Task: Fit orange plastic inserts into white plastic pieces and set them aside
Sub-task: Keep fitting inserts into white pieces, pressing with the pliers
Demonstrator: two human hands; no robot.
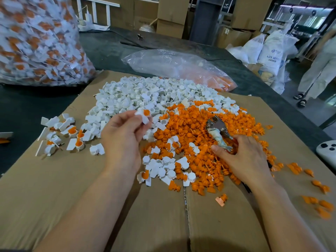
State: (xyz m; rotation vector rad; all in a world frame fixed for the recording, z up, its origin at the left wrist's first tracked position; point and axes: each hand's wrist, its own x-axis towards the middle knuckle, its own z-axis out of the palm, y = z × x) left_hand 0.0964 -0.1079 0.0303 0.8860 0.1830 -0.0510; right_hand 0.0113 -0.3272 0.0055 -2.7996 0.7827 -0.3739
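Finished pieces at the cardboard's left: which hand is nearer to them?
Left. The left hand is just right of the finished pieces, holding an assembled piece; the right hand lies farther right on the orange inserts, gripping a tool.

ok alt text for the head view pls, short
A left hand pinches a white piece fitted with an orange insert, over heaps of white pieces and orange inserts on cardboard. The right hand grips a metal tool.

Setting: a factory assembly floor. Indicators: stacked cardboard cartons (171, 13), white sacks (271, 51) printed "ABS RESIN", a large clear bag of assembled parts (36, 42), and bulk heaps of white plastic pieces (136, 93) and orange inserts (200, 128) on flattened cardboard (54, 188).
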